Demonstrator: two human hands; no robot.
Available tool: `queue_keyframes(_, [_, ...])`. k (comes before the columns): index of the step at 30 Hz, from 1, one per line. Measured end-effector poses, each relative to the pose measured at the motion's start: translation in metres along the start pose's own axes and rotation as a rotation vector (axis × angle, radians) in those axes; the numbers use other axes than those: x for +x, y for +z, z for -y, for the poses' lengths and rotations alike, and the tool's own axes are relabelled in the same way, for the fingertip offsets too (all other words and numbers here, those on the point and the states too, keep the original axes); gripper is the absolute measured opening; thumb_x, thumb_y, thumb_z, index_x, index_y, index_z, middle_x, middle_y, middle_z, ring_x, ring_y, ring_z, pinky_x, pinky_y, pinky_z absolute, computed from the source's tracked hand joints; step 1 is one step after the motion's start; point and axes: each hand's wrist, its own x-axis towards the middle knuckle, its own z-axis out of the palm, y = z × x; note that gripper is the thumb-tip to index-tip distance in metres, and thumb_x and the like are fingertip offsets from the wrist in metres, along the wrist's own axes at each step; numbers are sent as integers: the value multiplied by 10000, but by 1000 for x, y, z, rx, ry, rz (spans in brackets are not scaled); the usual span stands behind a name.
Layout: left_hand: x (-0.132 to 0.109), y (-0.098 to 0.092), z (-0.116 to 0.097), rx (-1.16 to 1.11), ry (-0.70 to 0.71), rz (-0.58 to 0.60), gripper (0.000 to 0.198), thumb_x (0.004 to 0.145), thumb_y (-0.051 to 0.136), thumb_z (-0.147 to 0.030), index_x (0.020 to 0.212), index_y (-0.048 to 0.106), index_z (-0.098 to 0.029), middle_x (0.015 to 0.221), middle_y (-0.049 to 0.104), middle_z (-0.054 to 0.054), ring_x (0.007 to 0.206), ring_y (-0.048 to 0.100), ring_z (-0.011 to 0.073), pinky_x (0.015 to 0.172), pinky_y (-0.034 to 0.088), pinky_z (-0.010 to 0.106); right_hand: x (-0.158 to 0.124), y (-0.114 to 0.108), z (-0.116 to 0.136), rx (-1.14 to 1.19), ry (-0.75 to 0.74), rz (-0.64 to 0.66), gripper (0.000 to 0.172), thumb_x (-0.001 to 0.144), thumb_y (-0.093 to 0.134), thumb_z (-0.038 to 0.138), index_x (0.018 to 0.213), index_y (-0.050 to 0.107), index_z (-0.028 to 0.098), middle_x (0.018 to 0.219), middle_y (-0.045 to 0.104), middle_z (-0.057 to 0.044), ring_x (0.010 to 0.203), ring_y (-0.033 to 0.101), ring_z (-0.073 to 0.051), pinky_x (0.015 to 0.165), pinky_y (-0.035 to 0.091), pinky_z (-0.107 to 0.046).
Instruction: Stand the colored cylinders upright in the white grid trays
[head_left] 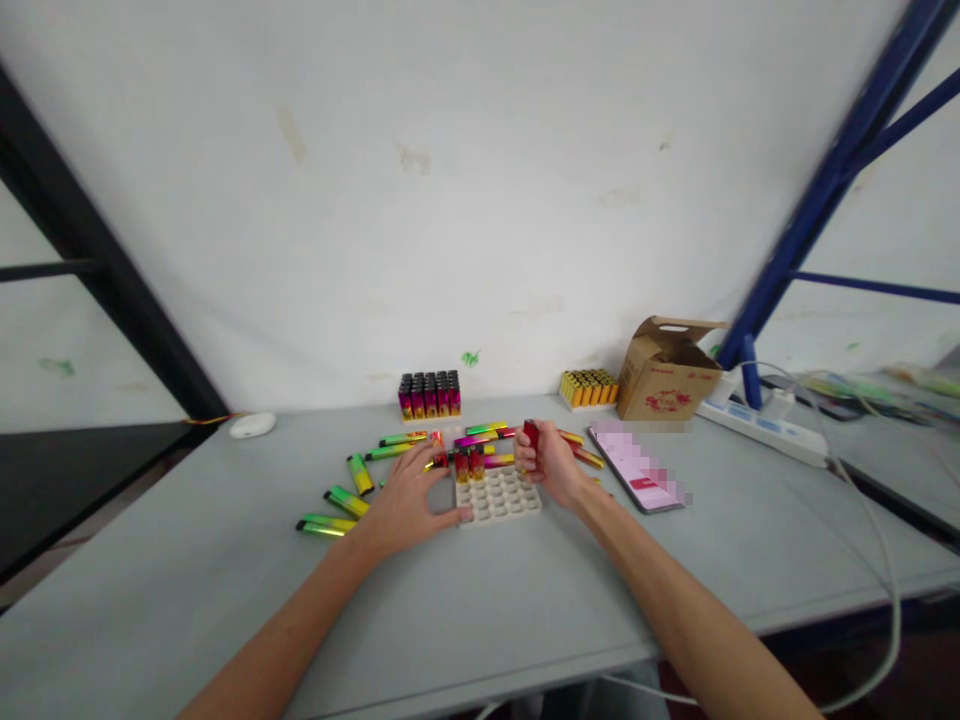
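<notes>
I can't read the red print (673, 402) on the box (636, 385); the right hand (556, 466) grips a shiny red tube (531, 433); the left hand (409, 505), spread, touches the holey tray (499, 508)

A brown box (651, 385) with its top open sits by the white wall (487, 200). A phone (630, 465) with a pink screen lies in front. A white power strip (780, 435) is near a blue post (821, 190). A small white thing (253, 426) lies near a black post (112, 270).
</notes>
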Motion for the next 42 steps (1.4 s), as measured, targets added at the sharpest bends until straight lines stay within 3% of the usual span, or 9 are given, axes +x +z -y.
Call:
queue_keyframes(9, [0,-1,-1,11,1,7,573,692,692,-621,1030,704,-158,1337,532,187,1297,414,376,1063,357,572,-1,-2,-1,-47,-9,40,319,784,454,494,661,392,206,520,254,92,411,167,-61,372,111,-178])
queue_keyframes(13, [-1,1,1,-8,8,-21,543,677,710,-610,1003,710,-176,1308,555,171,1286,426,369,1073,350,565,-4,-2,6,-80,-98,38,300,778,486,502,815,494,205,614,446,45,462,362,-87,374,201,-174])
queue_keyframes(17, [-1,2,1,-10,-2,-12,560,679,703,-621,1008,708,-168,1324,540,177,1297,414,368,1080,344,559,-4,-5,7,-153,-189,-66,228,754,589,405,864,512,221,752,569,13,633,540,-135,469,396,-206])
queue_keyframes(20, [0,0,0,-4,-3,7,585,689,689,-631,1028,700,-154,1330,533,189,1305,404,371,1085,333,563,-3,-8,3,-359,-299,-76,238,798,611,436,907,575,228,912,628,-14,843,591,-175,672,491,-281])
queue_keyframes(23, [0,0,-2,-13,2,8,581,694,690,-622,1024,699,-143,1316,541,197,1305,405,372,1088,329,563,-3,-9,-1,-670,-459,-39,238,860,563,438,937,645,228,975,644,-23,957,571,-193,866,451,-333])
queue_keyframes(27, [1,1,-2,-34,-10,-14,576,674,709,-615,1024,693,-157,1307,554,187,1289,426,366,1082,339,561,-2,-8,-5,-937,-638,-84,218,866,564,378,922,694,212,921,642,-34,910,557,-197,884,422,-345])
queue_keyframes(34, [6,-15,5,-63,-44,-27,501,678,715,-593,988,666,-203,1182,646,131,1135,568,319,1005,427,510,3,-8,-12,-881,-572,-94,216,809,628,326,965,728,215,875,712,-33,802,607,-216,733,468,-331])
queue_keyframes(39, [5,-18,14,-59,-68,14,591,708,707,-545,1168,618,-185,1247,619,154,1176,550,336,1017,418,520,2,-5,-14,-966,-560,-10,214,822,614,311,978,731,223,919,725,-34,821,620,-224,786,473,-357])
queue_keyframes(42, [1,-9,16,-54,-36,21,523,742,697,-429,1192,613,-175,1292,592,158,1221,520,329,1051,391,518,1,-5,-16,-1024,-571,-20,266,818,622,286,1068,707,250,953,722,-41,875,623,-245,815,466,-377])
